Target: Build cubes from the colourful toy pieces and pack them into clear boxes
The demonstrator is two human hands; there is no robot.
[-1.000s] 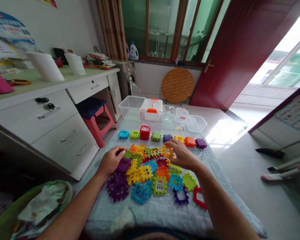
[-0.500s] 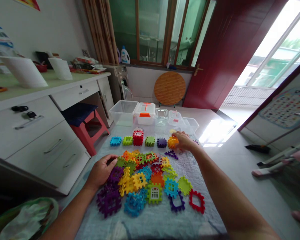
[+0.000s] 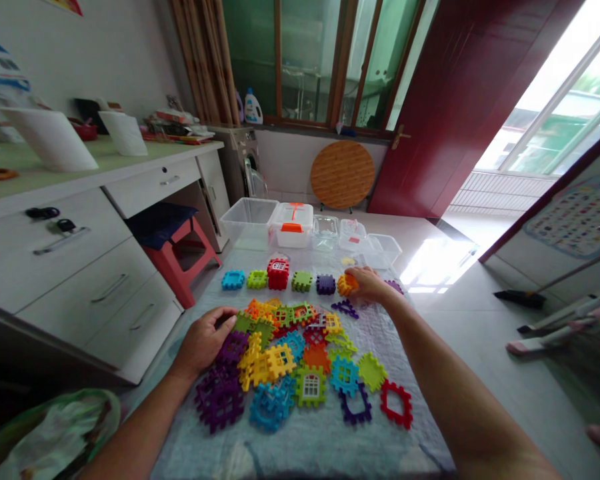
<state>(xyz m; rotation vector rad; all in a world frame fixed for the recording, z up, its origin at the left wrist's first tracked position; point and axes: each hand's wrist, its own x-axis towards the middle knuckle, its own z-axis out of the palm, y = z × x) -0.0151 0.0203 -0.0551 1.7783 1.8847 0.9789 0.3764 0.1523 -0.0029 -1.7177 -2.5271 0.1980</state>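
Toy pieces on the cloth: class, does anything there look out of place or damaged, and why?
One dark purple piece looks out of place: it lies slanted in the gap between the row of stacks and the jumbled pile, part of neither. I see no clear damage.

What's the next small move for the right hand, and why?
I'd probably straighten the yellow stack, then release it: the right hand has its fingers on that stack, which looks slightly tilted beside the dark purple stack. Many loose pieces lie nearer the person, so freeing that hand seems useful.
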